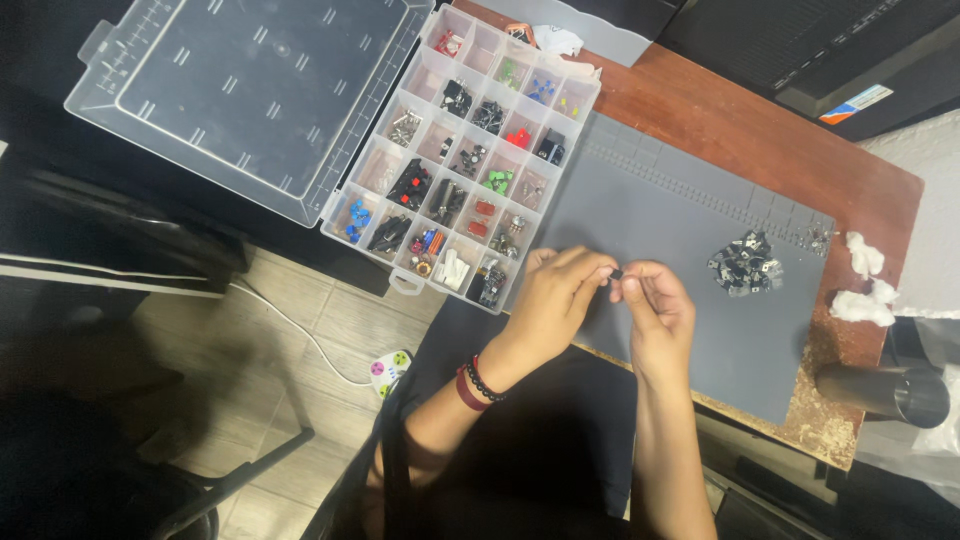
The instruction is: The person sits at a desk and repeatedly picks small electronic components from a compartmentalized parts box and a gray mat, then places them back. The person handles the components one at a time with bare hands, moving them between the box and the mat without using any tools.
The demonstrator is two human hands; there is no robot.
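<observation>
My left hand (556, 294) and my right hand (652, 308) meet over the near edge of a grey work mat (660, 210). Together their fingertips pinch a tiny dark part (615, 274); its shape is too small to make out. A clear compartment box (468, 150) full of small coloured components lies open just left of my left hand. A pile of small black and silver parts (746, 264) rests on the mat to the right of my right hand. Dark bead bracelets circle my left wrist.
The box's clear lid (250, 95) lies folded open to the far left. White cotton wads (864, 285) sit on the brown wooden table (740, 120) at right, with a metal cylinder (885, 390) near the table's front corner. A white cable runs over the floor below.
</observation>
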